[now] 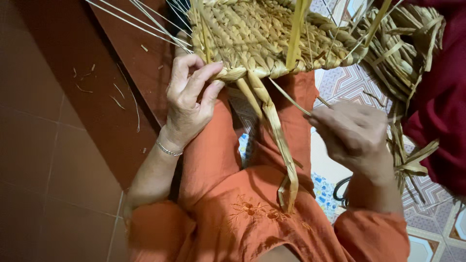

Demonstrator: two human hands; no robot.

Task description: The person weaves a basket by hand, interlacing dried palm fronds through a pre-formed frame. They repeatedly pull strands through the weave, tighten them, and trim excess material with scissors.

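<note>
Orange embroidered tunic (pixel 252 213) nearest, my left hand (pixel 187 104) pinches the light, pliable woven straw basket (pixel 262 36) at its rim, right hand (pixel 357 133) closed on 1 thin brittle-looking straw strand (pixel 291 99).

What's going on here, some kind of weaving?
Yes. A person in orange clothes is weaving a straw-coloured panel from dried plant strips. The left hand pinches the panel's woven edge, while the right hand pulls a thin strand taut from it. A twisted strip hangs loose over the lap. More dried strips lie bundled at the right.
</note>
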